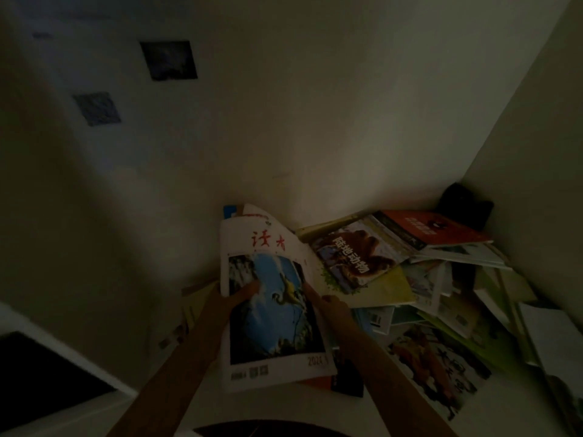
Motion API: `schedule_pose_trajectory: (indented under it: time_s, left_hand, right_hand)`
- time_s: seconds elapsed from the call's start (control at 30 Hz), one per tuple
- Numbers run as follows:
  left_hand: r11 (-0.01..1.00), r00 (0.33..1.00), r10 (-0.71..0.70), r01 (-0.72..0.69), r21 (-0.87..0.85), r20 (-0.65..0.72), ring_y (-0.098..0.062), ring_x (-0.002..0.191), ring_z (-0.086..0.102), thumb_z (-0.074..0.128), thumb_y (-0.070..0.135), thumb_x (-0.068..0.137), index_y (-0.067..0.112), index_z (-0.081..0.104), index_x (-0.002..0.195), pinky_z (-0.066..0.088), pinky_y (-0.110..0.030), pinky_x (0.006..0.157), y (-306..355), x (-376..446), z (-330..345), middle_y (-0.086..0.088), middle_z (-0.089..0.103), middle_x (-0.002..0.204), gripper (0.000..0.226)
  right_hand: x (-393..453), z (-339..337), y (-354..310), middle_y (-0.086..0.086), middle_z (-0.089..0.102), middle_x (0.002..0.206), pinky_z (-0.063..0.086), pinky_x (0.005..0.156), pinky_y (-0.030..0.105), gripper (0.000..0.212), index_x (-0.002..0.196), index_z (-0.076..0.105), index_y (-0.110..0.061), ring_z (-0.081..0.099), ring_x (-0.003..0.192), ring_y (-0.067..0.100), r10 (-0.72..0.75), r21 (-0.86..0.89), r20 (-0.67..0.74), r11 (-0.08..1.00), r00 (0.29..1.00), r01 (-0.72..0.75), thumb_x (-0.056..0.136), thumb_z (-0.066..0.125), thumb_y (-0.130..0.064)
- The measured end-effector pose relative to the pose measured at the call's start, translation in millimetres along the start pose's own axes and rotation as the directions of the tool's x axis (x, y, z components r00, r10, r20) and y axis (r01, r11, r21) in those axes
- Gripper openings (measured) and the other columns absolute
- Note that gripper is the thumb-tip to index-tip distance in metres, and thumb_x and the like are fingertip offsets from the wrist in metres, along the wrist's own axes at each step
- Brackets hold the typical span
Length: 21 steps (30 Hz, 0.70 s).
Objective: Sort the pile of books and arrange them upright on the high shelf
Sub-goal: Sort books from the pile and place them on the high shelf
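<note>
Here, sorting: both hands lift one magazine (271,307) off the pile (419,279).
Left hand (233,298) and right hand (328,305) pinch its edges; next, stand it upright, pile at 3 o'clock.

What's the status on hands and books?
Left hand and right hand both grip white magazine. Book pile lying flat, unsorted. Nothing blocking.
</note>
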<state>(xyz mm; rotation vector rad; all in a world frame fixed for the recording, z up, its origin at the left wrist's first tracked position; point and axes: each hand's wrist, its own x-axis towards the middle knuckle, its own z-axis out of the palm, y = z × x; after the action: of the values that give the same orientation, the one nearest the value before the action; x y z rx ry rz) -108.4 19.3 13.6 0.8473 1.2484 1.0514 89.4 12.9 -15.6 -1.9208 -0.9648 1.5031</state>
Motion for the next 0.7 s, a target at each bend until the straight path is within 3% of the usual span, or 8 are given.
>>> schedule_pose_trajectory:
  time_s: [0.1,0.17,0.23,0.33,0.43,0.53,0.63,0.7]
  left_hand:
    - [0.994,0.996,0.085,-0.087,0.073,0.021,-0.011,0.079,0.063,0.064,0.001,0.082,0.014,0.063,0.097,0.055,-0.018,0.060,23.4,-26.4,-0.2,-0.003,0.066,0.095,0.020]
    - [0.980,0.986,0.165,-0.167,0.108,0.025,-0.008,0.079,0.064,0.069,0.004,0.079,0.016,0.062,0.101,0.055,-0.018,0.065,34.6,-49.4,-4.3,0.006,0.069,0.089,0.026]
    - [0.964,0.970,0.243,-0.242,0.109,0.003,-0.008,0.076,0.067,0.082,0.024,0.064,0.023,0.061,0.094,0.053,-0.014,0.059,43.4,-83.0,-6.9,0.017,0.071,0.074,0.037]
    - [0.938,0.944,0.324,-0.312,0.149,-0.063,-0.011,0.081,0.068,0.091,0.040,0.042,0.026,0.061,0.095,0.052,-0.014,0.059,51.1,-131.7,-9.8,0.011,0.072,0.080,0.062]
    - [0.918,0.917,0.377,-0.351,0.182,-0.132,-0.006,0.077,0.068,0.088,0.035,0.045,0.024,0.060,0.095,0.051,-0.013,0.059,64.5,-184.5,-21.2,0.016,0.073,0.078,0.058]
    - [0.867,0.862,0.445,-0.346,0.359,-0.243,0.008,0.070,0.063,0.087,0.038,0.050,0.030,0.053,0.095,0.050,-0.009,0.057,78.2,-238.8,-43.0,0.015,0.070,0.080,0.057]
    - [0.822,0.732,0.523,-0.298,0.485,-0.437,0.005,0.069,0.059,0.081,0.018,0.067,0.025,0.047,0.099,0.050,-0.010,0.055,89.0,-285.9,-67.1,0.012,0.058,0.088,0.047]
    - [0.808,0.615,0.572,-0.311,0.501,-0.542,0.002,0.074,0.058,0.081,0.018,0.067,0.022,0.045,0.105,0.049,-0.011,0.053,98.0,-312.9,-80.3,0.010,0.059,0.090,0.052]
  right_hand:
    - [-19.0,-3.8,8.6,0.011,0.067,0.114,0.051,0.092,0.041,0.062,0.115,0.061,-0.014,0.063,0.105,0.026,-0.074,0.338,0.310,0.940,0.948,-0.038,0.074,0.058,-0.060]
    - [-29.5,-8.4,12.2,0.008,0.066,0.119,0.049,0.095,0.042,0.068,0.121,0.059,-0.016,0.061,0.111,0.026,-0.134,0.347,0.390,0.938,0.911,-0.010,0.070,0.064,-0.060]
    - [-42.1,-9.5,9.8,0.008,0.064,0.121,0.047,0.096,0.042,0.085,0.124,0.059,-0.015,0.060,0.112,0.027,-0.164,0.326,0.450,0.945,0.877,0.010,0.057,0.071,-0.065]
    - [-64.4,1.8,9.7,0.012,0.062,0.125,0.051,0.091,0.043,0.094,0.120,0.064,-0.014,0.061,0.112,0.030,-0.226,0.368,0.588,0.930,0.776,-0.008,0.043,0.083,-0.064]
    - [-98.7,24.0,11.3,0.012,0.061,0.127,0.051,0.091,0.045,0.074,0.126,0.060,-0.013,0.059,0.115,0.031,-0.320,0.445,0.720,0.894,0.616,-0.056,0.066,0.077,-0.053]
    - [-132.8,52.7,-2.5,0.010,0.059,0.129,0.044,0.100,0.051,0.070,0.136,0.048,-0.014,0.057,0.118,0.030,-0.427,0.459,0.669,0.881,0.609,0.114,0.077,0.070,-0.047]
    - [-172.1,83.3,-23.1,0.006,0.070,0.109,0.057,0.077,0.040,0.085,0.125,0.055,-0.016,0.068,0.098,0.025,-0.550,0.540,0.534,0.806,0.642,0.240,0.052,0.086,-0.047]
    - [-202.4,100.5,-38.5,0.006,0.073,0.099,0.058,0.069,0.037,0.057,0.117,0.060,-0.015,0.070,0.088,0.024,-0.626,0.582,0.504,0.755,0.595,0.301,0.068,0.077,-0.039]
